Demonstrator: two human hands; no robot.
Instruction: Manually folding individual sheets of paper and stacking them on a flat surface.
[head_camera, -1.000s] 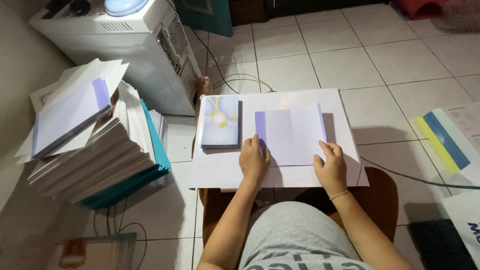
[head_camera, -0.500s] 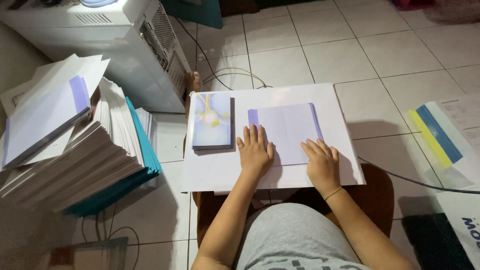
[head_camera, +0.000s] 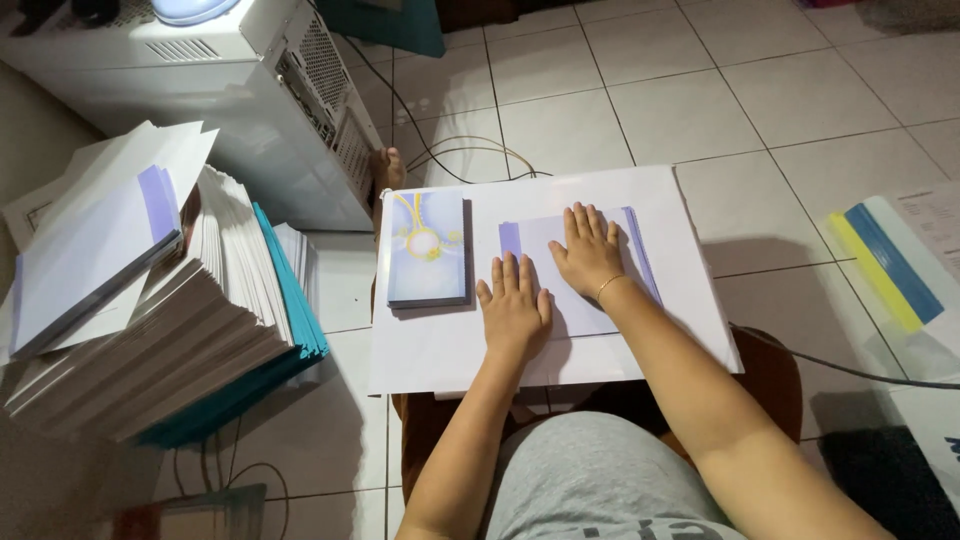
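Note:
A pale lilac folded sheet (head_camera: 640, 262) with a darker stripe on its left side lies on a white board (head_camera: 690, 330) over my lap. My left hand (head_camera: 514, 305) rests flat on the sheet's near left part, fingers apart. My right hand (head_camera: 589, 250) presses flat on the sheet's middle, farther from me, fingers spread, a thin bracelet at the wrist. Left of the sheet sits a small stack of blue booklets (head_camera: 428, 248) with a yellow and white picture on the cover. Neither hand grips anything.
A tall slanting pile of white and lilac paper (head_camera: 150, 300) with teal edges stands on the floor at left. Behind it is a white appliance (head_camera: 250, 90). Cables (head_camera: 470, 150) cross the tiles. Papers with blue and yellow stripes (head_camera: 890, 265) lie at right.
My right hand has slid from the sheet's near right corner up to its middle. My left hand has stayed near the left part. The view has shifted a little.

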